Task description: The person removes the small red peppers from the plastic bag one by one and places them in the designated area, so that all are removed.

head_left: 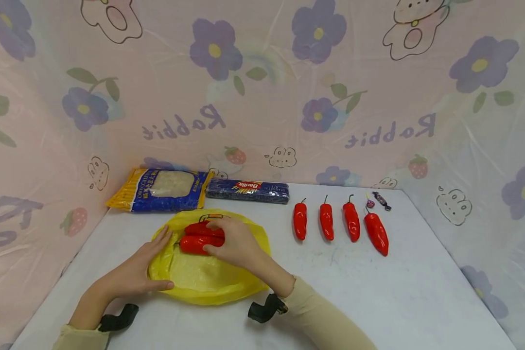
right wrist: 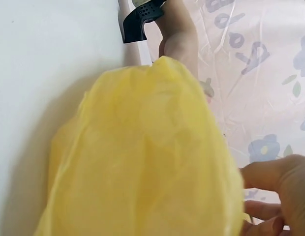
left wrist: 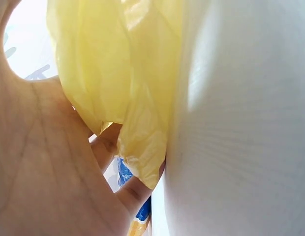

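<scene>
Gripping two red peppers inside the yellow bag with the right hand; bracing its left side with a spread left hand. Seemingly partway through bagging, with four loose peppers left at right.

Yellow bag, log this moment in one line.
left hand: touches yellow bag | right hand: holds two peppers inside | table: four loose peppers

We see pale pink sheeting, printed with purple flowers and rabbits, walling a white bench on three sides.
</scene>
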Demonstrator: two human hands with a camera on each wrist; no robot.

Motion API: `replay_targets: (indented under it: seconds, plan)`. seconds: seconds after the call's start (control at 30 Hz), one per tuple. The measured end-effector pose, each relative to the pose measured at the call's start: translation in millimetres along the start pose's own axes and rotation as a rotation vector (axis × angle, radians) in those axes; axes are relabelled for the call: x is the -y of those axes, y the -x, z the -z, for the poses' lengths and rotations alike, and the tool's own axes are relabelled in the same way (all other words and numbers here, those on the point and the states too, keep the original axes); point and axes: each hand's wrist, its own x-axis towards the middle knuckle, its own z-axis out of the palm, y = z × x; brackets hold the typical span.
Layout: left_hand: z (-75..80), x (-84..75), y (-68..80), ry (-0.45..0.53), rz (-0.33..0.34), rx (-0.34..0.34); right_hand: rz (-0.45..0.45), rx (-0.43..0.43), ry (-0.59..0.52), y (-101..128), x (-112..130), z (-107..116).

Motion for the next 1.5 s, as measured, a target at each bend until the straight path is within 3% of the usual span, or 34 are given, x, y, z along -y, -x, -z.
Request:
replay_targets:
  seconds: [0.17,0.37,0.83,1.1,1.5]
  plan:
    - [-0.1,-1.1,-1.3,-0.008,0.003,0.006,-0.052,0.068,-0.004,-6.0,-5.1,-5.6]
    - [0.4,0.1,-0.7,-0.023,0.007,0.002,-0.048,0.129,0.035,-14.6,-11.1,-17.2]
    - [-1.7,1.4,1.4,-0.009,0.002,-0.006,-0.13,0.152,0.087,-30.7,0.1,-35.3]
    - [0.0,-0.4,0.9,-0.011,-0.004,-0.009,-0.105,0.188,0.17,-33.6,1.1,-38.4]
    - [0.7,-2.4,0.7,-0.007,0.012,0.008,-0.112,0.195,0.135,-28.5,5.1,-33.3]
